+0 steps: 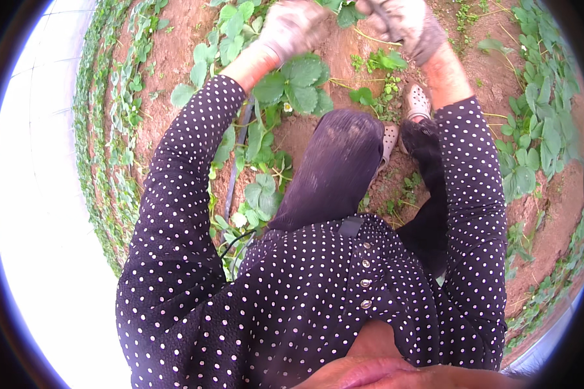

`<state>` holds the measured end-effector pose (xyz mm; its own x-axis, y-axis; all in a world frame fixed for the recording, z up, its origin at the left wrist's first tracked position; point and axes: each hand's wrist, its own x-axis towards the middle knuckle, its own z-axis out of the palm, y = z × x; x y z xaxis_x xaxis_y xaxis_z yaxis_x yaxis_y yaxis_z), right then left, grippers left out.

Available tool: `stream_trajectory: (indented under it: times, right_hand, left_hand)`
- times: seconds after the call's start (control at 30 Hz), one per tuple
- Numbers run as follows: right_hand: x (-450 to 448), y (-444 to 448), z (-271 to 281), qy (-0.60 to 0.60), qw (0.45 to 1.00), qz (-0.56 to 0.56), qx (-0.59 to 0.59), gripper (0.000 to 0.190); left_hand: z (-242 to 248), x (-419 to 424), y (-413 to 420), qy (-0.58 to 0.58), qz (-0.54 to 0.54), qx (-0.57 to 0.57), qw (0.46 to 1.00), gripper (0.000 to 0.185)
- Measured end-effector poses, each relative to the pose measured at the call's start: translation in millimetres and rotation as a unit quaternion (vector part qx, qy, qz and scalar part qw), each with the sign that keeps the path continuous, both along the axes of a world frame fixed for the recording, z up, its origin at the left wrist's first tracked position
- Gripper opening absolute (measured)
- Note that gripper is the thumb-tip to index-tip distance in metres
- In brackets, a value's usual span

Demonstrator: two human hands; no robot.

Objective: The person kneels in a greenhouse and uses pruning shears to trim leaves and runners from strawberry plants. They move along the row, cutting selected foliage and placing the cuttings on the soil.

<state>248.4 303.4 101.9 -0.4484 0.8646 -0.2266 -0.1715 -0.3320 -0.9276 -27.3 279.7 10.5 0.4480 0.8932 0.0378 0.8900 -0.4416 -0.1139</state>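
My left hand (pixel 294 28), in a soiled pale glove, is at the top of the view above strawberry leaves (pixel 301 85). It is blurred, and its fingers look curled; whether anything is in them cannot be made out. To its right, my right hand (pixel 406 26) wears a similar glove and grips a slim dark tool (pixel 383 20), whose kind is unclear. Between the two hands, green leaves (pixel 348 14) reach the top edge of the picture. A thin yellowish runner (pixel 377 40) stretches just below the right hand. One white strawberry flower (pixel 287 107) shows below the left hand.
A dark drip-irrigation hose (pixel 232 182) runs along the plant row left of my bent knee (pixel 353 126). Pale clogs (pixel 418 101) stand on bare soil among small weeds (pixel 392 87). More strawberry rows (pixel 540 121) lie to the right and left, beside a bright whitish sheet (pixel 39 194).
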Motion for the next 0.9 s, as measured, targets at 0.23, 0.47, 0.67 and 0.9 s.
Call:
stream_trajectory:
  times: [0.23,0.47,0.67,0.9]
  right_hand:
    - [83.5,-68.9,30.3,0.000,0.989,-0.092,0.117,0.051]
    - [157.6,-157.5,15.2,-0.116,0.976,-0.180,0.031,0.051]
    - [162.8,-210.9,22.4,-0.113,0.961,-0.249,0.026,0.051]
    - [88.0,-227.9,53.9,-0.266,0.962,0.019,0.055,0.049]
  left_hand:
    - [-46.7,29.5,-152.8,0.136,-0.147,-0.178,0.963,0.026]
    - [-44.2,-27.0,-130.3,0.237,-0.005,-0.147,0.960,0.017]
    - [-13.7,-60.4,-96.0,0.319,0.071,-0.212,0.921,0.036]
    - [-30.0,-77.3,-143.4,0.319,0.027,-0.122,0.939,0.043]
